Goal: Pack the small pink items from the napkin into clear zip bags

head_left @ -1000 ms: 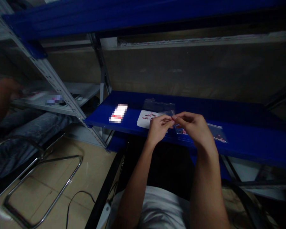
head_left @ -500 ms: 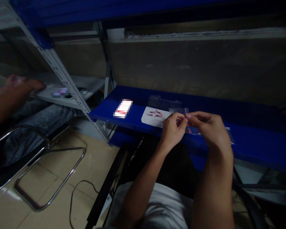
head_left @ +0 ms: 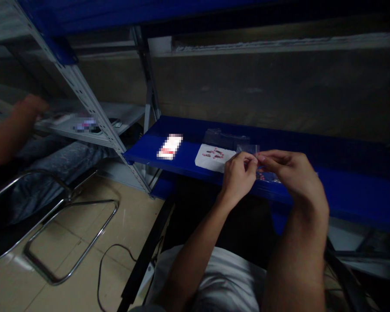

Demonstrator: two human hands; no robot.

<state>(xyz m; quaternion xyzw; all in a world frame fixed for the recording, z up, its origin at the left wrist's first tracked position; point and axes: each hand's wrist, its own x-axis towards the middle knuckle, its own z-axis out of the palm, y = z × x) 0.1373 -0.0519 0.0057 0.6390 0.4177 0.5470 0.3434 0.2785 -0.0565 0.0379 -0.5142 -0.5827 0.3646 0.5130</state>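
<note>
bag [head_left: 247,149]: clear glossy plastic — thin film
shelf [head_left: 344,190]: blue painted metal — smooth
chair frame [head_left: 68,203]: shiny chromed tube

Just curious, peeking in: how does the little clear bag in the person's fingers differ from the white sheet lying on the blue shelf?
The clear bag is see-through and pinched at its top edge by both hands; the white sheet is opaque and lies flat, untouched, on the blue shelf. Both go with small reddish pieces.

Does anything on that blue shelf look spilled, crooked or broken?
Nothing stands out. Small red pieces lie together on a white sheet on the blue shelf. The left hand and right hand pinch a clear bag above it, apparently intact.
</note>
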